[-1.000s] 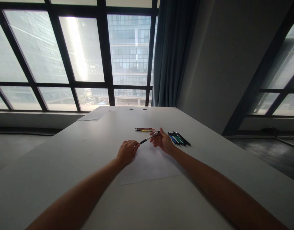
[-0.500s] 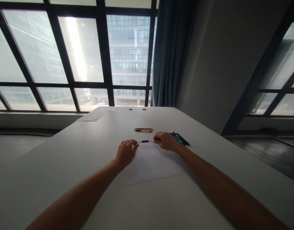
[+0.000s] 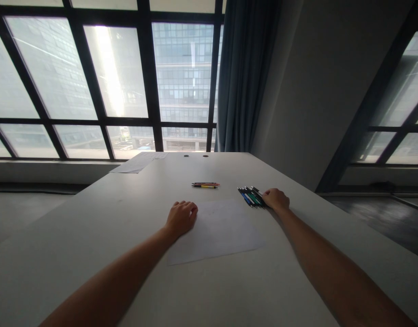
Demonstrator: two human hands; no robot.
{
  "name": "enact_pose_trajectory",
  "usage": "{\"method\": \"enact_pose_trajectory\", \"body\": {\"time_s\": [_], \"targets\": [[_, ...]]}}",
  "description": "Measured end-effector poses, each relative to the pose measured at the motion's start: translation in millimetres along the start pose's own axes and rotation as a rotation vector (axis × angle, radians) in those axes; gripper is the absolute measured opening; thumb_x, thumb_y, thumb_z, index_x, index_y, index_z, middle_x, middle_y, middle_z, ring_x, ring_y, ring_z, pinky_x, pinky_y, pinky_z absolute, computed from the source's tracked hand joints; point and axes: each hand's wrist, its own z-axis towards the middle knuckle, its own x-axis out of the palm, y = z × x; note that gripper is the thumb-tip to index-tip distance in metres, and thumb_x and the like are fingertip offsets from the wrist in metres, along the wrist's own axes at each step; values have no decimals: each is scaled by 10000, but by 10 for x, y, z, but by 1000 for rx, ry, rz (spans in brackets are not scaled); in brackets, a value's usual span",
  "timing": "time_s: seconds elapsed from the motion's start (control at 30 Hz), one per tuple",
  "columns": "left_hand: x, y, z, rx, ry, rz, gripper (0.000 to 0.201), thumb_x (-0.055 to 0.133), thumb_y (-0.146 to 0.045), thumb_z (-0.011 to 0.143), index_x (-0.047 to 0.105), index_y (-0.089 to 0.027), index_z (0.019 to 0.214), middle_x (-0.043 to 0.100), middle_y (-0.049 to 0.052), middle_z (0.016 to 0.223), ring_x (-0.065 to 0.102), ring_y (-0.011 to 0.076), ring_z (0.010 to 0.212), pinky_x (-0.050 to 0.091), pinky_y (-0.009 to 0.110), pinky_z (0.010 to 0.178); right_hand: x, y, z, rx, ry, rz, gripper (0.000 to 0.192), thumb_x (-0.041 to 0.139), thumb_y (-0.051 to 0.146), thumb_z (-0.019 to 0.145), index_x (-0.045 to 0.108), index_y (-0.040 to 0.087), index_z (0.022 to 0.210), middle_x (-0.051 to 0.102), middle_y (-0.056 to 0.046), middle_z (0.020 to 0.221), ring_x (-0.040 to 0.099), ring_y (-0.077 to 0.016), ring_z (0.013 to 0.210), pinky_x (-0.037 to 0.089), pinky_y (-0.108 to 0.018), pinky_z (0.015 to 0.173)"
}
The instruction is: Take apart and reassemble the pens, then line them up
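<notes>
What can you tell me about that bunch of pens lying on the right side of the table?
The bunch of pens is a small row of slim pens lying flat and side by side on the white table, angled with their tips toward the far left. Blue, green and dark barrels show, seemingly plastic; the exact count is hard to tell. They lie just right of the sheet of paper, apart from it. The right hand rests at their near ends, fingers touching them.

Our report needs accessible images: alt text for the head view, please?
A person's right hand rests at a row of pens on a white table; the left hand presses a paper sheet.
</notes>
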Motion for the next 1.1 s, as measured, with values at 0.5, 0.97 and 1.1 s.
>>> {"method": "enact_pose_trajectory", "body": {"time_s": [0.5,0.97,1.1], "targets": [[-19,-29,6,13,32,8,240,449,-263,899,671,-197,835,709,61,833,622,193,805,432,332,776,-61,186,-123,-93,-105,-76,360,418,252,842,702,145,1035,607,-178,1133,551,-319,1048,416,-455,862],[-33,-27,7,92,94,20,200,461,-223,879,656,-189,844,701,62,860,611,196,825,440,329,754,498,1653,-437,-691,94,-49,298,530,243,878,663,153,1129,605,-145,1145,499,-260,1099,394,-317,890],[-24,-29,1,82,91,24,201,459,-228,880,655,-193,853,698,55,858,609,193,832,437,324,760,550,1721,-410,-653,92,-18,212,549,250,877,707,146,970,617,-149,1089,510,-269,1072,401,-326,868]]}}
